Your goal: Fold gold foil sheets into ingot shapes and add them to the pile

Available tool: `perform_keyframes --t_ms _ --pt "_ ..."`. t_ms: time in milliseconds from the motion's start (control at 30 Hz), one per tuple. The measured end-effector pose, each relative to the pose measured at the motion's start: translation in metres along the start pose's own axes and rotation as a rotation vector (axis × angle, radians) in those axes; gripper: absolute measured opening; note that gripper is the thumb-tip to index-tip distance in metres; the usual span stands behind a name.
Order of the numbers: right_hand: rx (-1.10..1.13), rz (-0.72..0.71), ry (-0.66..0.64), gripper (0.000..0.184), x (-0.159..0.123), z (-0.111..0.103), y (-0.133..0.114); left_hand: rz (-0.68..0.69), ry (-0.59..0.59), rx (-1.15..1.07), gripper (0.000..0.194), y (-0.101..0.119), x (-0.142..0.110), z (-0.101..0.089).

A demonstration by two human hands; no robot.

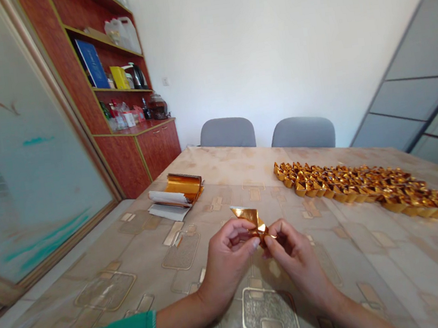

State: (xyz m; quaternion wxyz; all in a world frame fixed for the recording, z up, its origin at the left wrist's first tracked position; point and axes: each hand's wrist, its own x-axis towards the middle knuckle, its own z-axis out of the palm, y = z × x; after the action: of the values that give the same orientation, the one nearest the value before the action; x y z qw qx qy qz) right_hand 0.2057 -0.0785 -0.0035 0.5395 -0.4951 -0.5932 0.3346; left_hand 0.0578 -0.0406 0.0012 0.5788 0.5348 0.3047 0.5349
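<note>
Between my two hands, above the table (158,285), is a sheet of gold foil paper (249,215), partly folded, with one pointed corner sticking up to the left. My left hand (232,251) pinches its left side between thumb and fingers. On the other side, the thumb and fingertips of my right hand (290,248) are closed on the lower right edge. The fingers hide part of the folds. To the right lie rows of many folded gold paper pieces (338,180), packed close together. A stack of gold and white foil sheets (178,193), curled, rests at the left.
A patterned plastic cover lies over the table. Two grey chairs (226,132) stand at its far side. Behind on the left is a red-brown cabinet (121,158) with bottles, a kettle (137,76) and a blue folder (92,64). A sliding glass door (16,131) is at far left.
</note>
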Motion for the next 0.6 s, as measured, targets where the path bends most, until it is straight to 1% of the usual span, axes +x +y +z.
perform_keyframes --t_ms 133,300,400,500,600 --pt "-0.062 -0.043 0.014 0.021 -0.0003 -0.0001 0.0011 -0.024 -0.009 -0.053 0.021 0.0007 0.0011 0.0003" --pt "-0.056 -0.087 0.004 0.02 -0.0012 0.002 0.0041 -0.02 0.007 -0.042 0.018 0.0008 0.0018 -0.0002" --pt "-0.069 -0.099 0.026 0.022 -0.0009 0.0028 0.0055 -0.009 0.018 -0.025 0.017 0.0007 0.0015 0.0" --pt "-0.046 -0.087 0.058 0.023 -0.0007 0.0022 0.0042 -0.017 0.002 -0.018 0.016 0.001 0.0002 0.0006" --pt "-0.012 -0.043 0.076 0.025 -0.001 0.0006 0.0008 -0.023 -0.032 -0.005 0.014 0.0013 -0.0021 0.0014"
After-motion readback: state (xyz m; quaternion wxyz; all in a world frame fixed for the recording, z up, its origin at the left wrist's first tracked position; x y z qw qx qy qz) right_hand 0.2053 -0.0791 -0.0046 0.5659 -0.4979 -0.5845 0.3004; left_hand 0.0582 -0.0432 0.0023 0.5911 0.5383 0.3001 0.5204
